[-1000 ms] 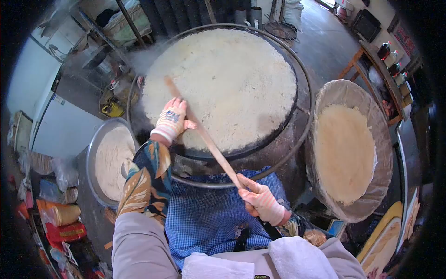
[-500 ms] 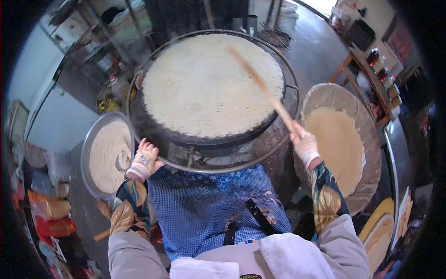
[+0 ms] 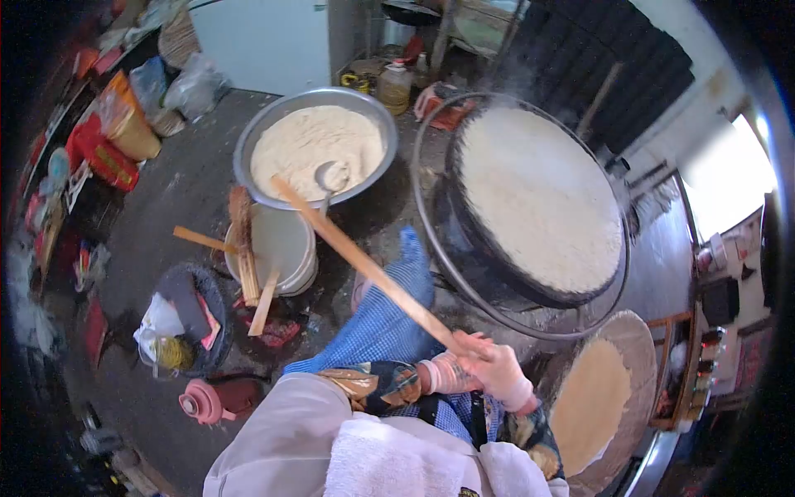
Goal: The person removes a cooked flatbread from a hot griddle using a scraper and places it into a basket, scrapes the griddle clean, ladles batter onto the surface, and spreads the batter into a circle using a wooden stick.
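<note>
A long wooden spreading stick slants from my hands up to the left, its far end over the rim of a metal basin. My right hand, in a pale glove, is closed around the stick's near end. Against it lies my left hand, also gloved; its fingers are partly hidden, so its grip is unclear. The basin holds pale batter with a ladle in it. To the right, a large round griddle bears a wide pale sheet of batter, with faint steam over it.
A metal ring surrounds the griddle. A white bucket has wooden sticks across its top. A pink thermos stands at lower left. Right of me, a lined basket holds a round flat sheet.
My view has turned left, toward the basin and bucket. The stick has swung away from above the griddle to the basin side. My hands, earlier far apart, are now together.
</note>
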A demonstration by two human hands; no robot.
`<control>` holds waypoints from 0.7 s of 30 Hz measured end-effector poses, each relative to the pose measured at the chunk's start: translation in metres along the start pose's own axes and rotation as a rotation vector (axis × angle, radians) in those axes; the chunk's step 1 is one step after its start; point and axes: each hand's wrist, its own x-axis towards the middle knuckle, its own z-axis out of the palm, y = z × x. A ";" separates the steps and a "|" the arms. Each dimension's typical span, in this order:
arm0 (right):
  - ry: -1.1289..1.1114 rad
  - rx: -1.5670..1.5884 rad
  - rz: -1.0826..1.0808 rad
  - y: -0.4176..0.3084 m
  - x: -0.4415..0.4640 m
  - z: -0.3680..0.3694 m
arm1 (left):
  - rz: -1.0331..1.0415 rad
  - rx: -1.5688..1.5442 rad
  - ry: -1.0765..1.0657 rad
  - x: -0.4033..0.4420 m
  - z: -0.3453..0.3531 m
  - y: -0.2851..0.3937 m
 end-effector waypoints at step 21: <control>0.643 0.980 0.159 0.056 -0.130 0.084 | -0.551 0.678 -0.124 -0.019 -0.209 -0.183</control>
